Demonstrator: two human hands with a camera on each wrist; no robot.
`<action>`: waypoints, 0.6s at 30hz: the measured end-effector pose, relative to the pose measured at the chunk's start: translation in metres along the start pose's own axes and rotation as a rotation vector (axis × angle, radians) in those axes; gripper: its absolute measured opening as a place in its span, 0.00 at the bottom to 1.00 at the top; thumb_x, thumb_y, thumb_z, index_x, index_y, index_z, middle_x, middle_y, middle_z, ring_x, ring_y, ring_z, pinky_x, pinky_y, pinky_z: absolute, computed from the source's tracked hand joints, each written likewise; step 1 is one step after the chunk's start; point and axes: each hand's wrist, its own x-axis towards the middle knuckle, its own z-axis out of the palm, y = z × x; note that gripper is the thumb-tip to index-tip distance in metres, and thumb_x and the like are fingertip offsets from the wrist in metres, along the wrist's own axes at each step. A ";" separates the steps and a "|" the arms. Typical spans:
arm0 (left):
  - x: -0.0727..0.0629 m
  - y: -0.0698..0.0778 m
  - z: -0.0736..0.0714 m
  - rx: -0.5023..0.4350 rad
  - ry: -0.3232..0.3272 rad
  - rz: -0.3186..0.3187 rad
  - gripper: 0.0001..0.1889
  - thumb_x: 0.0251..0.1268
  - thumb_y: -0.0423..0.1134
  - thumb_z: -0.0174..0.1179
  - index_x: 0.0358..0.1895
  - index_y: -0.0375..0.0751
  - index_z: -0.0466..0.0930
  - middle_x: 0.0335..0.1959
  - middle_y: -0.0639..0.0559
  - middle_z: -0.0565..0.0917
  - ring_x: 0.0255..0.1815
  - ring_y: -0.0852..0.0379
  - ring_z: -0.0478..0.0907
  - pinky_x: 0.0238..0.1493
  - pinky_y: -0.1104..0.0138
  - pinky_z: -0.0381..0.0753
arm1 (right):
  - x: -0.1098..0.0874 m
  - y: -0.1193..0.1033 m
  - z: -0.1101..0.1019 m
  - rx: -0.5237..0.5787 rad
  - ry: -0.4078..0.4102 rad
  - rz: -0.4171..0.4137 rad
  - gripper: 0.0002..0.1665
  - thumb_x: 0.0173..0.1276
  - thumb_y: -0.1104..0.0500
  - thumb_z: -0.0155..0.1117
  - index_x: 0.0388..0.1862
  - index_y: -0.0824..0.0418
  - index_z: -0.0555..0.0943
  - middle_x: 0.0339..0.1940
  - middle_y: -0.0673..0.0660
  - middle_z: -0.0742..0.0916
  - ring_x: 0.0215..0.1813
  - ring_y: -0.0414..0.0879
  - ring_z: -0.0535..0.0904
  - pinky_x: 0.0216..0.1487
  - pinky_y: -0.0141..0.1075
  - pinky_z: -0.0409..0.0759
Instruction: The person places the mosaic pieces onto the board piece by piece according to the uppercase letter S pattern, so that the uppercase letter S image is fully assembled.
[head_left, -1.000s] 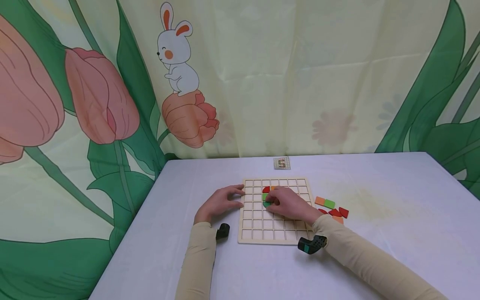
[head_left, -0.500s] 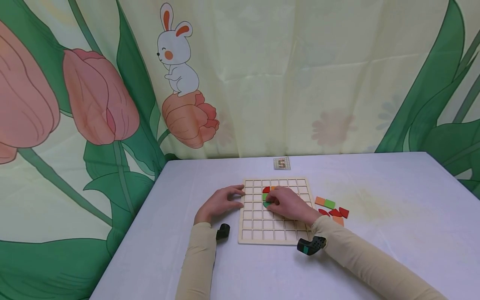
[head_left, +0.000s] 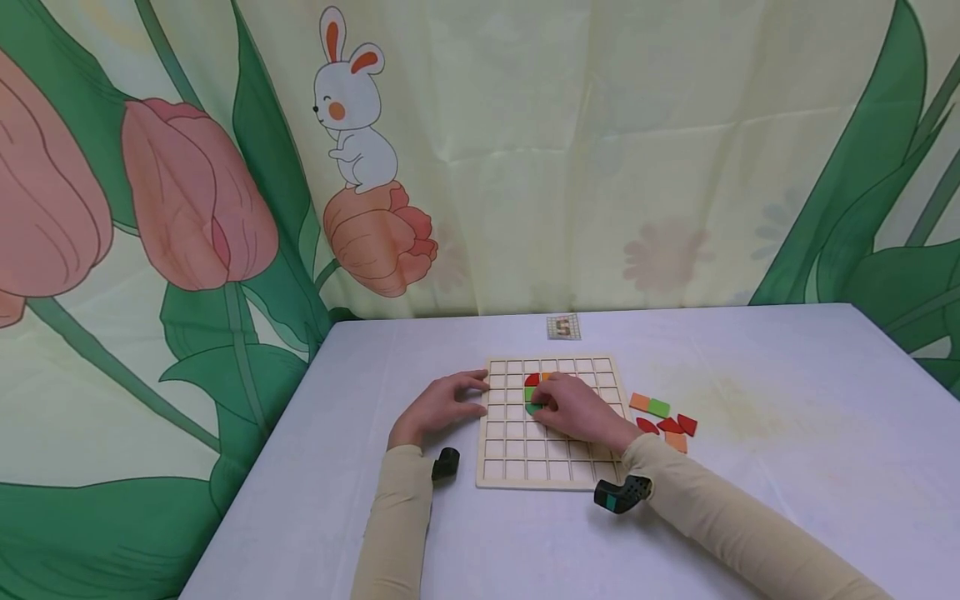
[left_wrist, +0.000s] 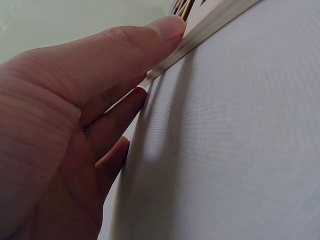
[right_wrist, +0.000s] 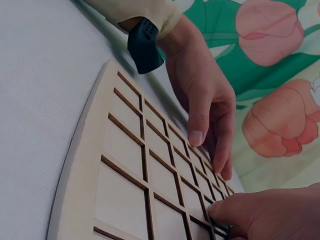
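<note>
A wooden grid board (head_left: 498, 450) lies flat on the table under both hands. My left hand (head_left: 441, 404) rests at the board's left edge, thumb and fingertips against the frame. My right hand (head_left: 581, 407) reaches over the upper middle cells, fingers curled, pinching a dark green tile (head_left: 533, 409) with rounded edge at its cell. Above that tile sit a light green tile (head_left: 529, 393), a red rounded tile (head_left: 532, 380) and an orange tile (head_left: 547, 377), partly covered by the right hand. In the right wrist view, the right thumb (right_wrist: 225, 210) meets the grid beside dark green.
Loose tiles lie right of the board: an orange one (head_left: 640, 402), a light green one (head_left: 659, 407), several red ones (head_left: 687, 426) and a lighter orange one (head_left: 676, 442). A small patterned card (head_left: 563, 327) lies behind the board. A printed curtain (head_left: 525, 167) hangs behind the table.
</note>
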 end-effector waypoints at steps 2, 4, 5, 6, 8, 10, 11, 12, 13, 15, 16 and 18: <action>0.000 0.000 0.000 -0.005 0.000 0.000 0.20 0.59 0.40 0.70 0.56 0.46 0.82 0.70 0.58 0.70 0.74 0.54 0.60 0.73 0.56 0.58 | 0.000 -0.001 0.000 0.003 0.001 0.009 0.07 0.62 0.62 0.70 0.39 0.62 0.84 0.33 0.51 0.81 0.36 0.43 0.75 0.39 0.35 0.77; 0.000 -0.001 0.000 -0.001 0.001 0.002 0.20 0.58 0.40 0.71 0.56 0.46 0.83 0.70 0.58 0.71 0.74 0.54 0.60 0.73 0.57 0.58 | -0.001 -0.001 0.000 0.006 0.006 0.013 0.07 0.62 0.62 0.70 0.39 0.62 0.84 0.33 0.51 0.81 0.36 0.42 0.74 0.39 0.35 0.77; 0.000 0.000 0.000 0.000 0.001 0.003 0.20 0.58 0.40 0.71 0.56 0.46 0.83 0.70 0.58 0.71 0.74 0.54 0.60 0.73 0.57 0.58 | -0.002 0.000 0.000 0.007 0.010 0.016 0.07 0.62 0.62 0.70 0.39 0.62 0.84 0.33 0.51 0.81 0.36 0.42 0.74 0.39 0.35 0.78; 0.000 0.000 0.000 0.001 0.002 0.004 0.20 0.58 0.40 0.71 0.56 0.46 0.83 0.70 0.58 0.71 0.74 0.54 0.60 0.73 0.57 0.58 | -0.003 0.000 0.000 0.009 0.017 0.015 0.07 0.62 0.61 0.70 0.39 0.62 0.84 0.33 0.51 0.81 0.36 0.42 0.75 0.39 0.35 0.78; 0.000 0.000 0.001 0.003 0.002 0.003 0.21 0.58 0.40 0.71 0.56 0.46 0.83 0.70 0.58 0.71 0.74 0.54 0.60 0.74 0.56 0.58 | -0.006 0.001 -0.002 0.019 0.028 0.031 0.08 0.63 0.61 0.70 0.40 0.62 0.84 0.34 0.50 0.81 0.36 0.42 0.75 0.39 0.36 0.78; 0.000 0.000 0.002 0.004 0.001 0.002 0.21 0.58 0.41 0.71 0.56 0.46 0.83 0.70 0.58 0.71 0.74 0.54 0.60 0.74 0.56 0.58 | -0.010 0.004 -0.005 0.039 0.041 0.059 0.09 0.64 0.60 0.68 0.41 0.62 0.84 0.34 0.49 0.82 0.36 0.42 0.76 0.40 0.36 0.78; 0.001 0.000 0.002 0.003 0.002 0.001 0.21 0.58 0.40 0.71 0.56 0.46 0.83 0.70 0.58 0.71 0.74 0.54 0.60 0.74 0.56 0.58 | -0.013 0.006 -0.008 0.051 0.046 0.083 0.09 0.65 0.59 0.68 0.43 0.61 0.84 0.35 0.48 0.82 0.37 0.41 0.76 0.40 0.36 0.78; 0.001 0.000 0.002 0.005 0.002 0.001 0.21 0.58 0.40 0.71 0.56 0.46 0.82 0.70 0.58 0.70 0.74 0.54 0.60 0.74 0.56 0.58 | -0.016 0.009 -0.010 0.062 0.053 0.102 0.10 0.66 0.59 0.67 0.44 0.61 0.84 0.35 0.48 0.82 0.37 0.41 0.76 0.40 0.37 0.79; 0.001 0.000 0.002 0.008 0.002 -0.003 0.21 0.58 0.40 0.71 0.56 0.46 0.82 0.70 0.58 0.70 0.74 0.54 0.60 0.74 0.56 0.58 | -0.019 0.011 -0.013 0.070 0.059 0.127 0.10 0.67 0.59 0.66 0.45 0.61 0.84 0.36 0.48 0.83 0.38 0.41 0.76 0.41 0.37 0.79; 0.001 0.001 0.002 0.012 0.006 -0.008 0.21 0.58 0.40 0.71 0.56 0.47 0.82 0.70 0.59 0.70 0.74 0.54 0.60 0.73 0.56 0.59 | -0.026 0.018 -0.021 0.091 0.074 0.168 0.11 0.69 0.58 0.64 0.47 0.61 0.83 0.37 0.49 0.83 0.38 0.43 0.77 0.41 0.38 0.79; 0.001 0.001 0.002 0.016 0.006 -0.014 0.21 0.58 0.41 0.70 0.56 0.47 0.82 0.70 0.59 0.70 0.74 0.55 0.60 0.73 0.56 0.59 | -0.030 0.021 -0.025 0.093 0.081 0.186 0.11 0.69 0.58 0.63 0.48 0.61 0.83 0.38 0.49 0.83 0.39 0.43 0.77 0.42 0.38 0.79; 0.000 0.001 0.002 0.018 0.006 -0.018 0.21 0.59 0.41 0.70 0.56 0.48 0.82 0.70 0.60 0.70 0.74 0.55 0.60 0.73 0.56 0.59 | -0.038 0.029 -0.034 0.107 0.097 0.231 0.12 0.70 0.57 0.62 0.49 0.62 0.82 0.40 0.51 0.84 0.41 0.45 0.77 0.44 0.40 0.79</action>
